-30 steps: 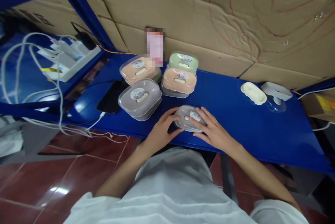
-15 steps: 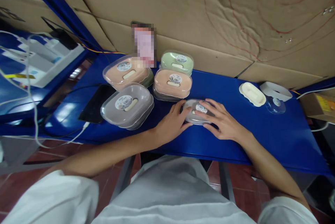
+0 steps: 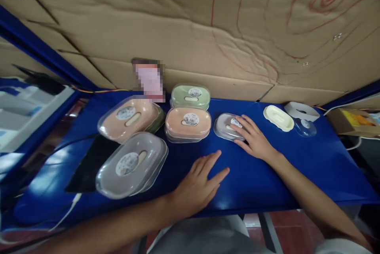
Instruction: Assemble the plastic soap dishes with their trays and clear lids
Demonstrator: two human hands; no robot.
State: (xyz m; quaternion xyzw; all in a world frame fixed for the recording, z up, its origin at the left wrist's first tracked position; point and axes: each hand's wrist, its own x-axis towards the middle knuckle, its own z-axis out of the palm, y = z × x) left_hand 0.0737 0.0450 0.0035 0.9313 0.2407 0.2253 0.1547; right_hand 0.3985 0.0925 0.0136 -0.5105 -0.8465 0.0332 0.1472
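Note:
A small grey plastic box with a clear lid point(image 3: 223, 125) and a round label lies on the blue table, right of the peach box. My right hand point(image 3: 254, 140) grips its right end, fingers laid across the lid and thumb at the near side, covering part of the label. Nearer the front edge, my left hand point(image 3: 199, 184) hovers empty, fingers apart and pointing right. To its left is a larger stack of grey lidded boxes point(image 3: 133, 167). Peach lidded boxes point(image 3: 190, 122) stand beyond that hand, with a green one point(image 3: 190, 95) behind.
More peach boxes point(image 3: 127, 117) sit at the left, above a dark flat device point(image 3: 86, 167) with a white cable. A phone with a blurred screen point(image 3: 150, 81) leans on the cardboard wall. Right lie a cream tray point(image 3: 279, 118), a white frame point(image 3: 302, 111) and a clear lid point(image 3: 305, 127).
My left hand has let go of the small grey box and drawn back toward me. The box now sits farther back beside the peach stack, with my right hand still on it. The view has shifted.

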